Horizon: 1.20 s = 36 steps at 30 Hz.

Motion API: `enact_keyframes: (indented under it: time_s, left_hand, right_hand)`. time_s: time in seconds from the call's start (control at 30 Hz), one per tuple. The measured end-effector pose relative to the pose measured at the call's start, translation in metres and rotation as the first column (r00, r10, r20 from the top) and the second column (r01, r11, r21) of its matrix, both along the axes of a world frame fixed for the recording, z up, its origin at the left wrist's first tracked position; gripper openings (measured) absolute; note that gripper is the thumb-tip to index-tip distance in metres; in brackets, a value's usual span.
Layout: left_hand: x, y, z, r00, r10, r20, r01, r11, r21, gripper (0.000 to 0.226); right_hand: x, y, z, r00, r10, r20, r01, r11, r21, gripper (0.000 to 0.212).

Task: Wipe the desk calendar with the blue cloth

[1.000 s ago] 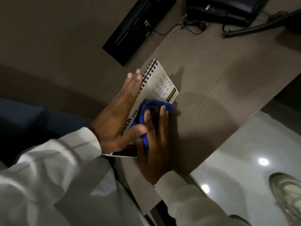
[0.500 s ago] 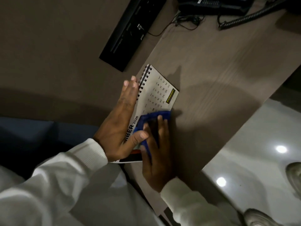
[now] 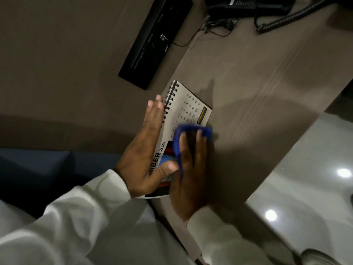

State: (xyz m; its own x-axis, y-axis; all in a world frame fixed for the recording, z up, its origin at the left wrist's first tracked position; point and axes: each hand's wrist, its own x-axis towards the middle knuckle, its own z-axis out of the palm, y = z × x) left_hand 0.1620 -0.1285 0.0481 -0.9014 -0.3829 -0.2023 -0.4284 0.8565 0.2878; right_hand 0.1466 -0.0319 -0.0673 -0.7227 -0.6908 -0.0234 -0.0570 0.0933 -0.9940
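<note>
At the left, a white sleeve (image 3: 63, 217) leads to the left hand (image 3: 145, 150), which lies flat with its fingers (image 3: 154, 109) stretched out straight along the spiral-bound edge of the desk calendar (image 3: 183, 104), grasping nothing; its thumb presses on the printed page near the letters "MBER 2026". The desk calendar lies flat on the brown tabletop (image 3: 257, 83), close to the tabletop's left edge, its black wire binding just beside the left fingertips and a grid of dates showing on the far half of the page. To the right, the right hand (image 3: 189, 175) rests palm-down on the blue cloth (image 3: 191, 131), fingers extended and pressing the cloth against the lower right part of the page; this hand is blurred. Farther back on the tabletop lie a black keyboard (image 3: 154, 39), a telephone (image 3: 246, 6) and its coiled cord (image 3: 286, 18). At the right, below the tabletop, a glossy floor (image 3: 315, 188) reflects two lights.
</note>
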Motion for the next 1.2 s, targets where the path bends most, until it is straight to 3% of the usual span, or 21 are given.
enact_keyframes:
  time_s: [0.17, 0.27, 0.4, 0.47, 0.6, 0.8, 1.0, 1.1, 1.2]
  left_hand:
    - [-0.003, 0.005, 0.0, 1.0, 0.023, -0.009, -0.022, 0.999, 0.041, 0.106]
    - [-0.004, 0.006, 0.0, 1.0, 0.006, -0.005, -0.006, 1.0, 0.017, 0.104]
    - [-0.004, 0.006, 0.001, 1.0, 0.012, -0.002, -0.012, 1.0, 0.003, 0.105]
    - [-0.004, 0.006, 0.001, 1.0, 0.019, 0.0, -0.019, 1.0, 0.001, 0.105]
    - [-0.004, 0.006, 0.0, 1.0, 0.012, -0.009, -0.012, 1.0, -0.006, 0.104]
    - [-0.004, 0.006, -0.001, 1.0, 0.002, 0.0, -0.002, 1.0, -0.001, 0.105]
    - [-0.005, 0.009, 0.001, 1.0, 0.006, -0.005, -0.006, 1.0, -0.019, 0.104]
    - [-0.005, 0.009, 0.001, 1.0, 0.0, -0.002, 0.0, 1.0, -0.027, 0.104]
    - [-0.003, 0.007, -0.001, 1.0, 0.007, -0.004, -0.007, 0.999, -0.034, 0.104]
  right_hand:
    - [0.013, 0.014, 0.011, 0.995, -0.025, -0.099, 0.009, 0.988, -0.156, 0.068]
    - [-0.026, -0.02, 0.019, 0.995, -0.095, -0.044, 0.089, 0.989, -0.116, 0.052]
    - [-0.055, -0.039, 0.009, 0.988, -0.148, 0.045, 0.15, 0.988, -0.03, 0.05]
    - [-0.046, -0.03, 0.001, 0.985, -0.172, 0.002, 0.172, 0.984, 0.036, 0.052]
    - [-0.001, 0.005, 0.002, 0.995, 0.064, 0.073, -0.064, 0.998, -0.016, 0.061]
    - [-0.023, -0.012, 0.013, 1.0, -0.022, -0.01, 0.02, 0.987, -0.16, 0.054]
    - [-0.06, -0.036, 0.007, 0.983, -0.145, 0.11, 0.148, 0.989, -0.022, 0.052]
    - [-0.027, -0.014, 0.005, 0.985, -0.077, 0.157, 0.073, 0.997, 0.031, 0.061]
    - [0.012, 0.014, 0.015, 0.978, 0.01, 0.207, 0.007, 0.997, -0.079, 0.064]
